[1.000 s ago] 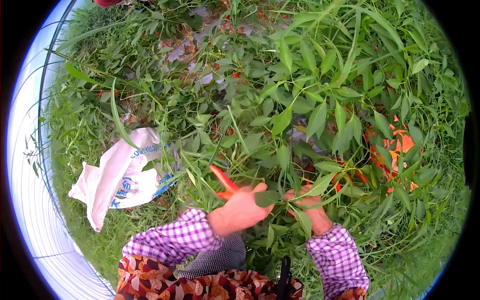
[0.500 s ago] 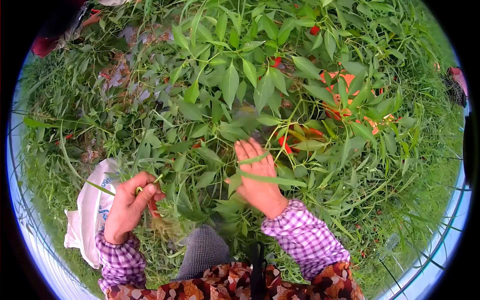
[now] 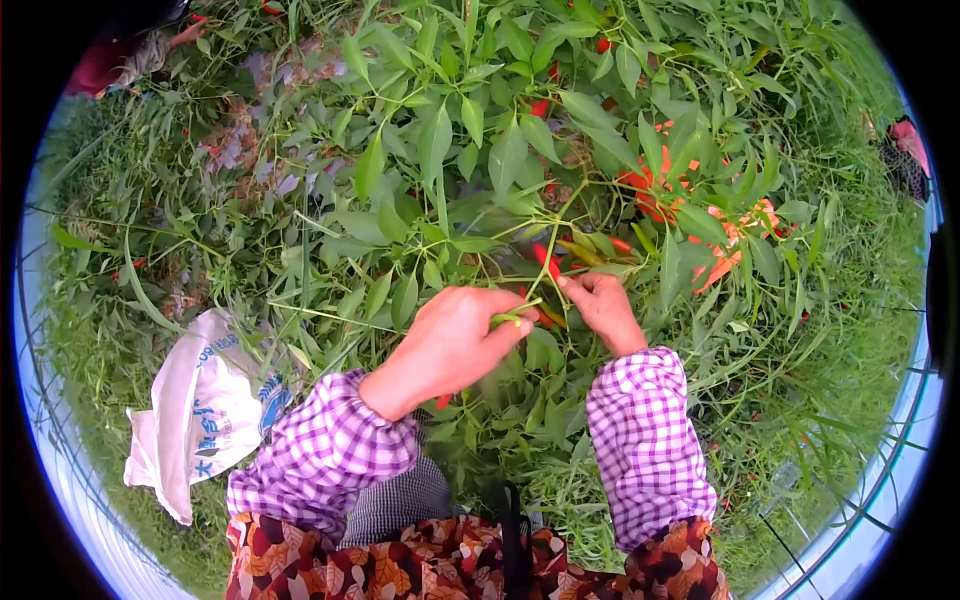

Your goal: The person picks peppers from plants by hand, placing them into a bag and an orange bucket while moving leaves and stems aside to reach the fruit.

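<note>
My left hand [image 3: 450, 335] is closed around picked red chili peppers. Their green stems [image 3: 515, 318] poke out past the thumb, and a red tip [image 3: 443, 401] shows below the palm. Just to the right, my right hand [image 3: 603, 310] has its thumb and fingers pinched together at the lower end of a red chili pepper [image 3: 546, 261] hanging on the plant. The fingers partly hide where they meet it. Yellowish-green and red peppers [image 3: 583, 252] hang close behind, among the leaves.
A white bag with blue print [image 3: 215, 410] lies at the left by my sleeve. Orange-red material [image 3: 655, 190] shows through leaves at the right. Another person's hand [image 3: 187, 35] is at the upper left. Dense pepper plants and grass surround me.
My left hand has moved right and up from beside the bag, still holding peppers. My right hand has shifted right from the leaves, and its flat fingers have closed at a hanging pepper.
</note>
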Demonstrator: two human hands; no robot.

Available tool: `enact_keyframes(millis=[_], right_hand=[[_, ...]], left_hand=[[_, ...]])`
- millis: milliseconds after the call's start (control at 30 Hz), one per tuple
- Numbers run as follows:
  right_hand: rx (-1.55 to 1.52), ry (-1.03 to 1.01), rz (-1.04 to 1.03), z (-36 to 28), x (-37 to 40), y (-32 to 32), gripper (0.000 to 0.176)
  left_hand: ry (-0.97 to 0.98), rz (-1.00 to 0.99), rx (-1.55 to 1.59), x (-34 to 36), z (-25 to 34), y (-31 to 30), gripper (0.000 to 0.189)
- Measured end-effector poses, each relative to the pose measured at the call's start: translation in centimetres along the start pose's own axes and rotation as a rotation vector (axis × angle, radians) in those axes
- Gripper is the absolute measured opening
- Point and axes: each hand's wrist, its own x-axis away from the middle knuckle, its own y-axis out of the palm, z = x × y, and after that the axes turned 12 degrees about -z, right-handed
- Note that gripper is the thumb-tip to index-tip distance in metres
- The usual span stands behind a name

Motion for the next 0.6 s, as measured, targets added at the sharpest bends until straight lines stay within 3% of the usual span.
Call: enact_keyframes(millis=[133, 233, 333, 400, 500, 600], right_hand=[[-0.517, -0.052, -0.014, 2.8, -0.6, 1.5, 0.026], [-0.693, -0.108, 0.03, 2.9, 1.0, 1.8, 0.026], [-0.927, -0.186, 0.133, 2.6, 2.0, 2.5, 0.038], [-1.07, -0.236, 0.087, 2.4, 2.5, 2.4, 0.037], [-1.153, -0.34, -0.043, 2.5, 2.8, 2.3, 0.034], [-0.94, -0.441, 0.047, 3.0, 3.7, 2.8, 0.026]], left_hand=[[-0.149, -0.036, -0.177, -4.5, -1.2, 2.6, 0.029], [0.055, 0.229, -0.315, -6.2, -5.0, 5.4, 0.025], [-0.248, -0.104, 0.179, -6.6, -4.6, 5.3, 0.027], [-0.282, -0.113, 0.201, -6.3, -5.0, 5.7, 0.028], [-0.299, -0.113, 0.261, -5.5, -5.5, 5.8, 0.027], [-0.287, -0.091, 0.289, -4.6, -6.2, 5.9, 0.026]])
